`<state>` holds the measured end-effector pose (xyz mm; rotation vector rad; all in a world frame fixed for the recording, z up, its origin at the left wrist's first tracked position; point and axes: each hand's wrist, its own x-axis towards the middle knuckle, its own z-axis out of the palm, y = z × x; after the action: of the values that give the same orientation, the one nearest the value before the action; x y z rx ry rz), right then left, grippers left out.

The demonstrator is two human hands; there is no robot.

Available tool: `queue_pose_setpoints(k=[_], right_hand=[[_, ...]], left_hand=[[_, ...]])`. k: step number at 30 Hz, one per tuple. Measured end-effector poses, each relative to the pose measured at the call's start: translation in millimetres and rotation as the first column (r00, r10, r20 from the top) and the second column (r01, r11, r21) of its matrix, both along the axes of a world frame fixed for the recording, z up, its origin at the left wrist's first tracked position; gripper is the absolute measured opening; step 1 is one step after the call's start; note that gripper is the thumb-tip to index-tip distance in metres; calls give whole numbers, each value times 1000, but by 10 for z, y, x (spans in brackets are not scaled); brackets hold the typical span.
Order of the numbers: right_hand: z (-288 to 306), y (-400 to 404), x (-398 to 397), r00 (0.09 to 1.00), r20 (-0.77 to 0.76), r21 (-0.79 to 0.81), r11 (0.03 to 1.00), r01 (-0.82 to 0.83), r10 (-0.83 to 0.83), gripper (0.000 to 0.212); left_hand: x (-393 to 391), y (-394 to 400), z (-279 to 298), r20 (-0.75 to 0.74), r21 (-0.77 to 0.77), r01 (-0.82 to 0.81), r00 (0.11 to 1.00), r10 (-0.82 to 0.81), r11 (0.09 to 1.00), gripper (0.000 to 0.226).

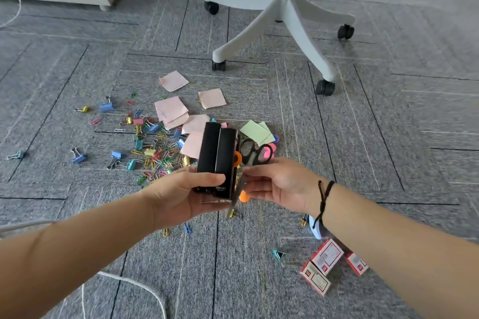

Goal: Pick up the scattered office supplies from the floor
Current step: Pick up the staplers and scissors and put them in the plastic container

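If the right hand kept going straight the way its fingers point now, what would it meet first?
Probably the black stapler held by the left hand: the right hand points left at its side, fingertips almost touching. Depth is uncertain.

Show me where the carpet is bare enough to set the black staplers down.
Bare carpet lies right of the scissors, between the chair base and the staple boxes. Crowded: the clip pile and sticky notes ahead of the left hand.
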<state>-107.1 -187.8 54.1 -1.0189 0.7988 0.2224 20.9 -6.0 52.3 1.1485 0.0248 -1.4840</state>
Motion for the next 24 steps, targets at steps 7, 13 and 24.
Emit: queue_pose_setpoints(k=[7,13,24], right_hand=[[6,-30,16,999,29,-38,999,-12,13,11],[-42,-130,-61,999,35,40,999,-4,2,6],[-293,-506,-909,982,-188,-344,938,-50,-16,19]], left_hand=[[-79,-41,-3,36,-38,106,994,-104,994,56],[-55,-40,-23,78,-7,71,994,-70,997,62],[-178,-101,-182,113,24,156,981,-158,987,93]])
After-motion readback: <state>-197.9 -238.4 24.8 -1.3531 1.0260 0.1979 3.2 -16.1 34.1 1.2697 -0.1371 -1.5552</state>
